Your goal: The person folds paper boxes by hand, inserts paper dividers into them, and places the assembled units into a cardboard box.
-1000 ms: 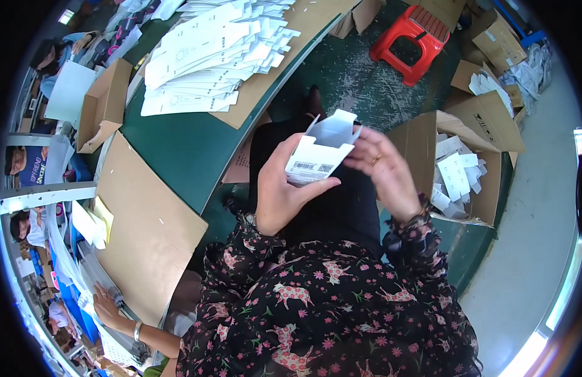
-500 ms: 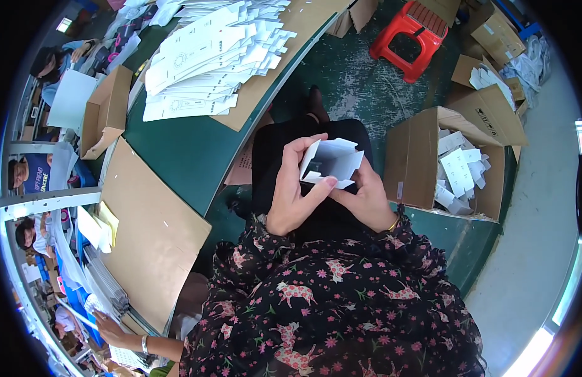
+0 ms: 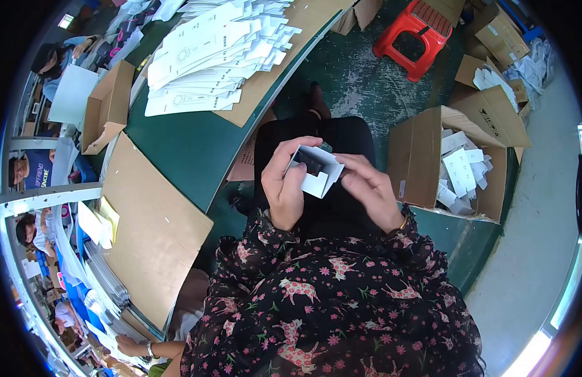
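Over my lap I hold a small white cardboard box (image 3: pixel 314 185), its open end tilted up and a few flaps standing out. My left hand (image 3: pixel 282 188) is closed round its left side, the thumb hooked over the rim. My right hand (image 3: pixel 377 196) is at the box's right side, fingers bent in against a flap; their tips are partly hidden. The box's inside looks dark, and I cannot make out whether anything is in it. To my right stands a large brown carton (image 3: pixel 413 157) holding several folded white boxes (image 3: pixel 459 173).
Flat white box blanks (image 3: pixel 196 60) lie heaped on the green table (image 3: pixel 168 135) at the front left. A cardboard sheet (image 3: pixel 156 220) covers its nearer part, beside another person's arm (image 3: pixel 168 349). A red stool (image 3: pixel 413 41) stands ahead; more cartons (image 3: pixel 501 38) are far right.
The box has turned and tilted in my hands, its opening now facing more to the left. My right hand has shifted from underneath to the box's right side. The other person's hand has moved lower.
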Demonstrator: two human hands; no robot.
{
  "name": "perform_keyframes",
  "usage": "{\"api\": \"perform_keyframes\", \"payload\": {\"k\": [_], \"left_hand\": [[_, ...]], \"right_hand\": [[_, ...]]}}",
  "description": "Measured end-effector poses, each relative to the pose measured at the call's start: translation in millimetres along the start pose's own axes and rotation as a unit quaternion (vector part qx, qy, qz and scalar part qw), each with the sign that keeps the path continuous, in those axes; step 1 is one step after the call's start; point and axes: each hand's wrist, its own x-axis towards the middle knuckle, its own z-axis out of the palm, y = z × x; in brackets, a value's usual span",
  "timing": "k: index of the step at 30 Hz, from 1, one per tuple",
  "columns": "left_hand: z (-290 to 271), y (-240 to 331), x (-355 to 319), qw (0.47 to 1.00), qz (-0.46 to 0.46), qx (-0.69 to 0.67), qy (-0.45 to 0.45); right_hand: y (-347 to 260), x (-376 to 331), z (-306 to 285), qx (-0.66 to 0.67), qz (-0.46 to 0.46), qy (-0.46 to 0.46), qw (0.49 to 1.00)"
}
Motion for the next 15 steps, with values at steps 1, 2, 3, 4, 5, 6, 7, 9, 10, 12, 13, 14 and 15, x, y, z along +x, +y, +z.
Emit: {"api": "perform_keyframes", "payload": {"k": [1,2,3,4,5,6,7,9,10,12,13,14,15], "left_hand": [[-0.4,-1.3,1.4,0.999,0.031,0.037,-0.003],[-0.7,-2.2,2.1,0.995,0.062,0.074,-0.005],[0.1,-3.0,1.8,0.995,0.062,0.073,-0.007],[2.0,-3.8,1.1,0.994,0.067,0.085,-0.004],[4.2,-4.6,0.5,0.993,0.073,0.097,-0.001],[5.9,-5.3,0.1,0.991,0.078,0.11,0.003],[6.6,-6.8,-0.1,0.991,0.078,0.109,0.002],[7.4,-11.9,-0.4,0.968,0.164,0.188,-0.038],[8.7,-13.3,-0.4,0.95,0.207,0.226,-0.058],[18.0,-6.6,-4.6,0.971,0.166,0.161,-0.052],[23.6,-1.9,-7.6,0.987,0.124,0.095,-0.047],[26.4,0.0,-8.7,0.995,0.082,0.027,-0.042],[21.0,0.2,-6.4,0.995,0.082,0.027,-0.042]], "right_hand": [[-5.7,3.0,0.6,0.0,0.001,0.0,1.0],[-14.4,6.6,1.7,0.085,0.072,0.009,0.994],[-24.9,10.8,3.8,0.168,0.143,0.021,0.975],[-30.4,13.5,6.8,0.25,0.211,0.032,0.944],[-31.8,15.0,10.6,0.25,0.212,0.033,0.944],[-33.2,17.2,14.5,0.259,0.213,0.052,0.941],[-34.2,18.9,17.6,0.268,0.214,0.07,0.937],[-32.1,18.1,19.4,0.276,0.215,0.089,0.933],[-26.2,15.2,20.4,0.248,0.206,0.118,0.939],[-20.0,13.7,19.9,0.191,0.188,0.172,0.948],[-18.4,12.3,16.3,0.191,0.188,0.172,0.948],[-16.9,10.8,11.1,0.211,0.207,0.172,0.94],[-16.4,10.4,6.1,0.231,0.225,0.172,0.931]]}}
